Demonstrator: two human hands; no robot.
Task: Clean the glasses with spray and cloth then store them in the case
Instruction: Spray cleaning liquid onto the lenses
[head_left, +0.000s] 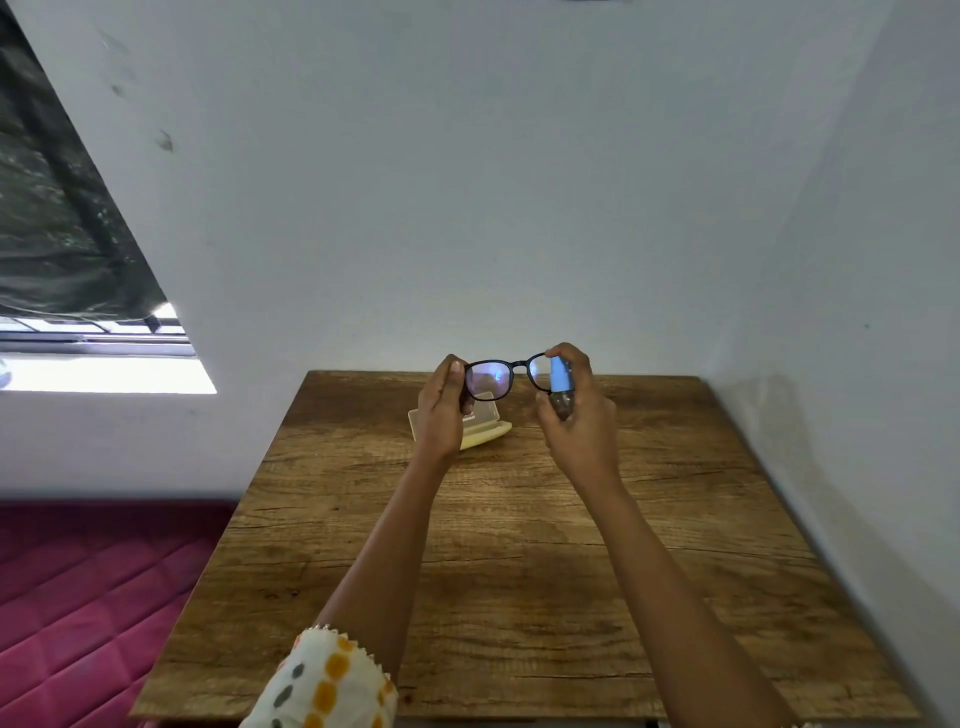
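Note:
Black-framed glasses (506, 375) are held up above the far part of the wooden table (519, 545), lenses facing me. My left hand (440, 410) pinches their left side. My right hand (579, 410) grips a small spray bottle (560, 382) with a blue top and a dark lower body, right beside the right lens; a finger rests on its top. A pale yellow case (488, 428) lies open on the table behind and below my left hand, partly hidden by it. No cloth is visible.
A pale wall rises just behind the table and along its right side. A window (93, 332) with a dark curtain is at the left. A magenta quilted surface (88, 597) lies left of the table.

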